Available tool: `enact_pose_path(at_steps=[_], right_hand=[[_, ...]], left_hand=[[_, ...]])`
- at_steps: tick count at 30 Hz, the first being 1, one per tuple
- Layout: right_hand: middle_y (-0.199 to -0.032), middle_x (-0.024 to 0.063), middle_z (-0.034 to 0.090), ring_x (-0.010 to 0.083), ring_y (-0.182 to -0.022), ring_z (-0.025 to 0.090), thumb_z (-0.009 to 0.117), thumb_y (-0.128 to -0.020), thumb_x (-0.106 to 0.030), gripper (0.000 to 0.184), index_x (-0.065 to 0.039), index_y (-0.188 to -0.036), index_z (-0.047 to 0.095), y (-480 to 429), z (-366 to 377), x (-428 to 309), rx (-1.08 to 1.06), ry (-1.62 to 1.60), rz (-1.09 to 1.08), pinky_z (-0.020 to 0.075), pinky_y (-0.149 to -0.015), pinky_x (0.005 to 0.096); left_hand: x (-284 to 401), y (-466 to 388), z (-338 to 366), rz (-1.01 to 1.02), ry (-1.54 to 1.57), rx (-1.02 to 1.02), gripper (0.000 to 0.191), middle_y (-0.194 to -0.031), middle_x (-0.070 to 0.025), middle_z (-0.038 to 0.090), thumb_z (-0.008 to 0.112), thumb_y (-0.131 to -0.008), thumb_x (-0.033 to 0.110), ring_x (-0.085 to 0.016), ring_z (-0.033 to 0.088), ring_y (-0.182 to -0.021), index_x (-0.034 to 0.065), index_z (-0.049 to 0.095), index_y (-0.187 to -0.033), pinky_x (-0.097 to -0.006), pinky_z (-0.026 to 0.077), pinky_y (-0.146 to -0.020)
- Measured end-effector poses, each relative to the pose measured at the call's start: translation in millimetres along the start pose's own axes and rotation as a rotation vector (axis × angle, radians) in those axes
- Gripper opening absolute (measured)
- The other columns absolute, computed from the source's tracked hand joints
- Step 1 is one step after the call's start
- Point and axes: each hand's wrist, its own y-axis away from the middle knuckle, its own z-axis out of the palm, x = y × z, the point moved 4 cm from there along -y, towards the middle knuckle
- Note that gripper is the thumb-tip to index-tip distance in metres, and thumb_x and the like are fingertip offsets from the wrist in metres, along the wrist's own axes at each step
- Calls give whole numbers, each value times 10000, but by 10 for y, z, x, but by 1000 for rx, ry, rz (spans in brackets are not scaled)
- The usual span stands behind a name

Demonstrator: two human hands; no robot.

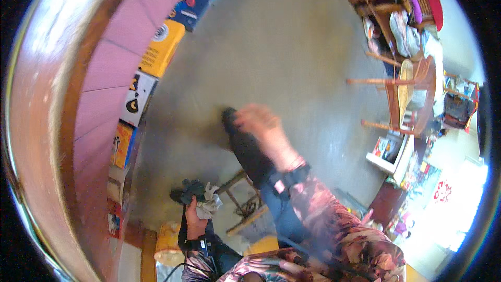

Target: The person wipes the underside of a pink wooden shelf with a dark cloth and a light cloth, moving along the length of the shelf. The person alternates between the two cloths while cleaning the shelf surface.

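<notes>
My left hand (194, 217), low and left of centre, grips a bunch of dark grey cloth (192, 191) together with a crumpled whitish cloth (210, 203). What kind of cloths these are cannot be made out. Blurred by motion, my right hand (261, 121) is in front of my outstretched dark-clad leg (248, 156), close to the black shoe (228, 116) at its end. Nothing shows clearly in that hand, and the blur hides how its fingers are set. Both wrists wear dark bands.
Colourful boxes, including a yellow box (162, 49), line the base of a pink panelled surface (107, 62) on the left. A wooden chair (424, 82) stands at right, near a white drawer (387, 150) and a cluttered table. Below my leg is a wooden-framed piece (246, 223).
</notes>
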Motion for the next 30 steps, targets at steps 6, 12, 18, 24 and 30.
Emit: enact_pose_path(at_steps=[6, 12, 18, 24, 30], right_hand=[[-1298, 141, 540, 341, -1184, 519, 665, -753, -150, 533, -105, -1267, 532, 878, -1763, 841, -260, 1656, 473, 467, -925, 470], [-1229, 105, 573, 284, -1147, 501, 698, -727, -341, 601, -127, -1271, 557, 2225, -1488, 2254, -1196, 1531, 227, 444, -833, 454], [-1198, 100, 591, 294, -1161, 502, 517, -887, -307, 441, -124, -1287, 535, 2872, -1198, 3228, -1172, 1403, 436, 421, -910, 437], [-1128, 114, 618, 266, -1098, 551, 523, -901, -259, 355, -90, -1208, 576, 3528, -1605, 2866, -999, 1257, 597, 456, -875, 406], [-1057, 129, 645, 238, -1035, 601, 529, -914, -212, 279, -55, -1129, 617, 3652, -2401, 1698, -909, 1267, 629, 490, -840, 374]], left_hand=[[153, 1063, 145, -103, -93, 142, 436, -1224, -131, 599, 530, -971, 348, -307, 585, -1126, 37, 512, -1275, -469, 473, -959], [485, 1322, 650, 29, -383, 217, 341, -1204, -112, 605, 536, -975, 245, -297, 611, -1057, 49, 519, -1253, -457, 503, -914], [670, 1323, 1192, 122, -587, 116, 292, -1177, -86, 622, 562, -945, 154, -273, 618, -1038, 81, 547, -1228, -441, 501, -904], [745, 1392, 1825, 133, -788, 108, 338, -1200, -111, 606, 531, -949, 163, -296, 606, -1069, 80, 506, -1276, -460, 493, -930], [507, 1616, 3085, 139, -678, 249, 342, -1145, -108, 618, 567, -930, 177, -282, 616, -1024, 59, 527, -1248, -451, 498, -915]])
